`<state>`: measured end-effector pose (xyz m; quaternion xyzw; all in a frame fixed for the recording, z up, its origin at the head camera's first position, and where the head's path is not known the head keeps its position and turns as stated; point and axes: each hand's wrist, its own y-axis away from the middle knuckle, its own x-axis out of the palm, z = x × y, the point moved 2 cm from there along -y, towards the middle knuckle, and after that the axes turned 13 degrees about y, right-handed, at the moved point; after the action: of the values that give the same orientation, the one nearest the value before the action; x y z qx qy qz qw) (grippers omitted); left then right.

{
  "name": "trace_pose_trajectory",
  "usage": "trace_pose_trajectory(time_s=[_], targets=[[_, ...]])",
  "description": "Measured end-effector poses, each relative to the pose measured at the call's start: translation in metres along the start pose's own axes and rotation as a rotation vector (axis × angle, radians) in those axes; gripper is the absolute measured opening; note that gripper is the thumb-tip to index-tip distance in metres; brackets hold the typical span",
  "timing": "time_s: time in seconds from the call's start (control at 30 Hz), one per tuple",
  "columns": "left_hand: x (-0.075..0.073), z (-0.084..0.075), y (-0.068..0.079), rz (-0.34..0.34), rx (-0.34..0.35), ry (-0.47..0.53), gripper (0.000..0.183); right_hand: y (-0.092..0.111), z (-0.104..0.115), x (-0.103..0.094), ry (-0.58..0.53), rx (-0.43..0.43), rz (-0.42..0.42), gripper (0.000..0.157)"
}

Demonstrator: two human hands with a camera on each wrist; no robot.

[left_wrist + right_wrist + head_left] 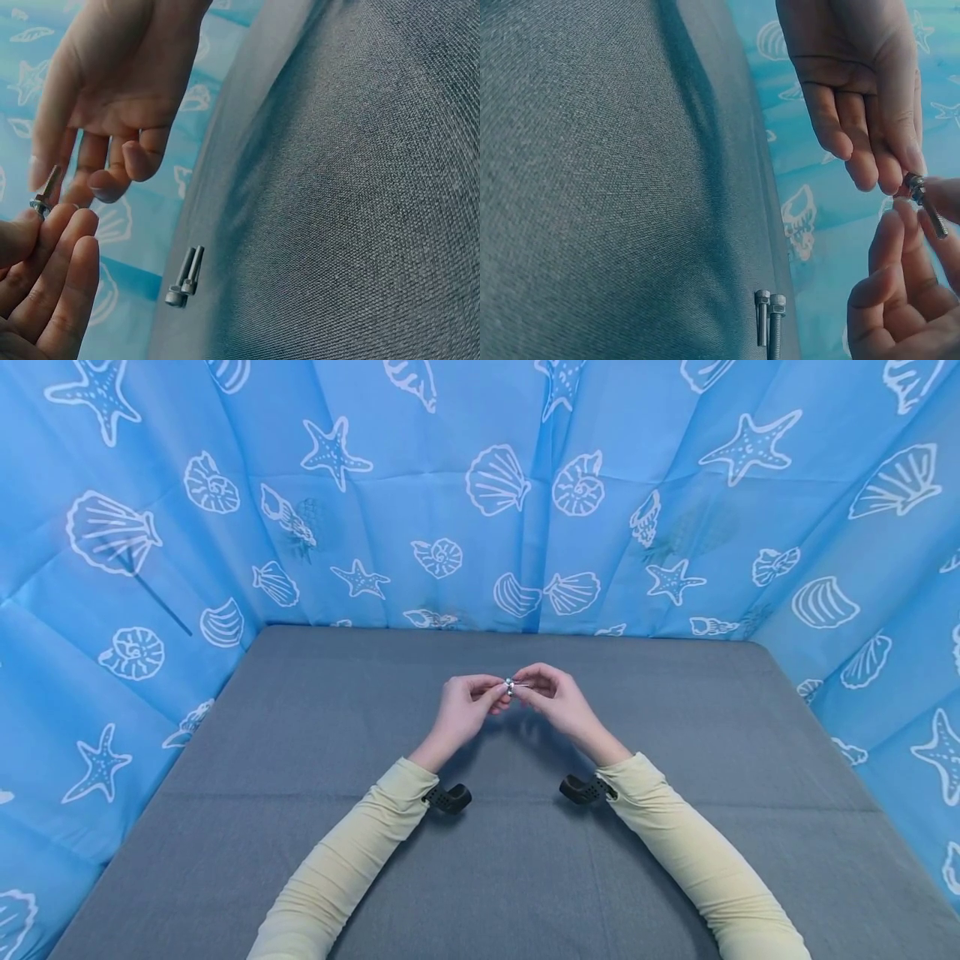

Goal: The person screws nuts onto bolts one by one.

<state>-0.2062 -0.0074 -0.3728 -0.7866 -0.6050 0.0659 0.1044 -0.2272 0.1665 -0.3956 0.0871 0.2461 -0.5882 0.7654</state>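
A small metal bolt (50,184) is held above the table between both hands. My left hand (462,708) pinches its head end between thumb and fingers; in the left wrist view this hand comes in at the lower left. From that grip the threaded shaft (934,218) points toward my right hand (561,700), whose thumb and forefinger close around it beside the collar. A nut-like metal collar (916,188) sits near the head. The other fingers of both hands are loosely bent.
Two more metal bolts, one (180,279) beside the other (194,270), lie side by side on the grey cloth-covered table (360,860). A blue curtain (420,510) with white shells and starfish surrounds the table's back and sides. Each wrist wears a black camera mount (450,798).
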Motion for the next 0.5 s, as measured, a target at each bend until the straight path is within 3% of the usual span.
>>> trace_pose_trajectory(time_s=[0.27, 0.37, 0.5], targets=[[0.0, 0.002, -0.001, -0.009, -0.001, -0.002, 0.018, -0.002, -0.005, 0.002, 0.052, 0.012, 0.002, 0.027], [0.0, 0.004, -0.002, -0.008, -0.011, 0.006, 0.018, -0.002, -0.005, 0.002, 0.022, -0.001, -0.005, 0.024], [-0.002, 0.021, -0.008, -0.011, -0.019, 0.02, 0.018, -0.003, -0.005, 0.002, -0.028, -0.017, -0.012, 0.021]])
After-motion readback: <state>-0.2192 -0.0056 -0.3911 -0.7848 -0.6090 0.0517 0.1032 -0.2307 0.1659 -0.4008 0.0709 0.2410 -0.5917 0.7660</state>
